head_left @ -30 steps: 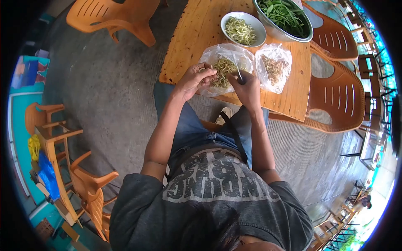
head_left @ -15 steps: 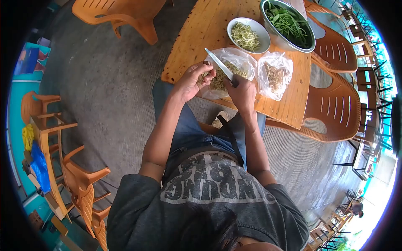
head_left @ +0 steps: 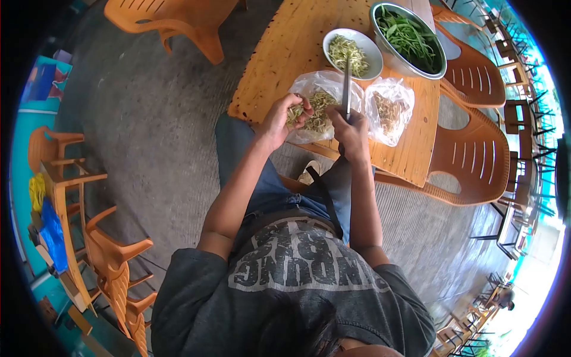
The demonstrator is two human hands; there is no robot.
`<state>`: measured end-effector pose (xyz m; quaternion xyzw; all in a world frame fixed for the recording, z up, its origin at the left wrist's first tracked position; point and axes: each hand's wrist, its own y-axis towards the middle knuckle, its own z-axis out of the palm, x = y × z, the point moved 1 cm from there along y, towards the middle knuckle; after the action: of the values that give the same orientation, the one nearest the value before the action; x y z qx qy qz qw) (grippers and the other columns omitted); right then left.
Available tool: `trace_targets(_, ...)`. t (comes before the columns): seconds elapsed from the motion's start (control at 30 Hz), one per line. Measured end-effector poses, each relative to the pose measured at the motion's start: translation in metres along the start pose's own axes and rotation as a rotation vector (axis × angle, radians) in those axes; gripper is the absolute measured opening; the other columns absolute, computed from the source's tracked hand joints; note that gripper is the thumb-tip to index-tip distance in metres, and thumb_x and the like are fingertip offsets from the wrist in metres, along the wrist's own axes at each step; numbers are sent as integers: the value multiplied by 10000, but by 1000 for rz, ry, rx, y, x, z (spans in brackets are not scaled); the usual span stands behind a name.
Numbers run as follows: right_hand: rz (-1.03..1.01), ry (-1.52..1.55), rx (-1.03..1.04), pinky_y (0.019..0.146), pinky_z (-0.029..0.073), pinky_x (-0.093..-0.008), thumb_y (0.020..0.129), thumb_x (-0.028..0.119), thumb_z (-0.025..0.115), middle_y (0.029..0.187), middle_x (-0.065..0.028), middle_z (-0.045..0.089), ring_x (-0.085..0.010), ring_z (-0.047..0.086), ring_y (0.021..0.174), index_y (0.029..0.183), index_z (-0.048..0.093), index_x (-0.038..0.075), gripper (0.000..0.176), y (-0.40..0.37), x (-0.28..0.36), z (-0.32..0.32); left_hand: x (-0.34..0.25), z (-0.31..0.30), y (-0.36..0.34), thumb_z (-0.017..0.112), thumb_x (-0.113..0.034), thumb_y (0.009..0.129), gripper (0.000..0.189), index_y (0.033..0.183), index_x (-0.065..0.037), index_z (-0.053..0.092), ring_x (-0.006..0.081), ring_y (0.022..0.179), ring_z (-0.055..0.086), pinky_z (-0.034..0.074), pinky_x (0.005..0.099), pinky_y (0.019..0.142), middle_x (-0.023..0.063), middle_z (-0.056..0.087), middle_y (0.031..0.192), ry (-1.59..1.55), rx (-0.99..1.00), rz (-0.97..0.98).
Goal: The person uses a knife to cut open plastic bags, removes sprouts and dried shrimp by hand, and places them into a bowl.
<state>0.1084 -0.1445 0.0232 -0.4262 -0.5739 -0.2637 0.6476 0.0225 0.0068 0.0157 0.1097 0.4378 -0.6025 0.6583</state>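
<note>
My left hand is closed around a small bunch of bean sprouts, at the left side of an open clear plastic bag. More sprouts lie in that bag. In my right hand is a knife, its blade pointing up and away from me, edge-on to the camera. The blade tip overlaps the white bowl in view, which holds pale sprouts. Right of my right hand sits a second plastic bag with brownish scraps inside.
A metal basin of green leafy vegetables stands on the wooden table, behind the bags. Orange plastic chairs flank the table's right side. Another chair is at upper left. My legs are under the table's near edge.
The knife has swung from slanting across toward my left hand to pointing straight away from me. My left hand has turned slightly, showing the sprouts in it more clearly.
</note>
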Motion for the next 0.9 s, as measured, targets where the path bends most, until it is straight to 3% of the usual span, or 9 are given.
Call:
trace_targets(0.03, 62, 159, 35, 399, 243, -182, 836, 160, 662, 586, 54, 492, -6, 357, 448, 865, 654, -2, 165, -1, 3, 0, 1, 1, 0, 471, -175, 851, 155, 846, -52, 566, 90, 629, 471, 363, 228, 585, 44, 596, 801, -6, -5, 9)
trace_targets(0.17, 122, 356, 109, 375, 212, -193, 845, 195, 681, 557, 67, 431, -8, 329, 421, 745, 588, 76, 181, -1, 9, 1, -5, 10, -4, 493, -104, 848, 104, 873, -44, 573, 86, 655, 453, 374, 230, 598, 25, 574, 816, 130, 58, 73)
trace_targets(0.27, 166, 416, 152, 374, 216, -193, 848, 197, 675, 554, 63, 433, -13, 335, 418, 725, 576, 82, 195, -1, 8, 0, -3, 9, 0, 497, -106, 864, 98, 877, -43, 571, 75, 653, 451, 368, 218, 594, 17, 573, 816, 140, 71, 64)
trace_targets(0.4, 156, 474, 187, 379, 227, -196, 860, 208, 662, 548, 60, 424, -20, 343, 424, 710, 561, 97, 212, -1, 7, 3, 2, 11, 0, 600, -151, 868, 130, 921, -40, 639, 21, 603, 443, 348, 182, 543, -32, 578, 753, 172, 99, 92)
trace_targets(0.5, 137, 435, 125, 381, 228, -192, 868, 213, 655, 546, 69, 405, -19, 328, 426, 704, 544, 108, 224, 0, 2, 6, 7, 12, 2, 658, -188, 850, 190, 958, -32, 662, 15, 585, 435, 341, 181, 524, -49, 577, 731, 175, 37, 108)
trace_targets(0.67, 107, 419, 122, 378, 216, -190, 874, 224, 650, 546, 84, 393, -9, 309, 425, 694, 533, 112, 242, 0, -3, 11, 11, 15, 1, 649, -152, 853, 165, 977, -44, 657, 19, 613, 434, 324, 186, 544, -54, 557, 732, 180, 6, 101)
trace_targets(0.8, 69, 172, 37, 373, 223, -205, 890, 272, 628, 523, 78, 402, -22, 306, 412, 704, 560, 76, 279, -5, 2, 14, 6, 13, 2, 647, -143, 845, 157, 955, -31, 650, 21, 607, 440, 330, 184, 540, -42, 562, 728, 137, 32, 82)
trace_targets(0.83, 22, 53, 46, 381, 244, -219, 929, 382, 540, 512, 62, 404, -41, 320, 411, 722, 581, 47, 396, -4, 0, 12, 6, 11, 3, 650, -129, 840, 160, 955, -17, 647, 19, 595, 442, 328, 180, 526, -27, 581, 738, 122, 26, 83)
trace_targets(0.9, 46, 154, 43, 392, 257, -222, 945, 447, 459, 507, 47, 402, -50, 333, 418, 738, 586, 36, 478, -12, 3, 8, 5, 13, 1, 645, -105, 835, 134, 923, -4, 635, 16, 573, 442, 315, 171, 500, -10, 598, 736, 96, -8, 78)
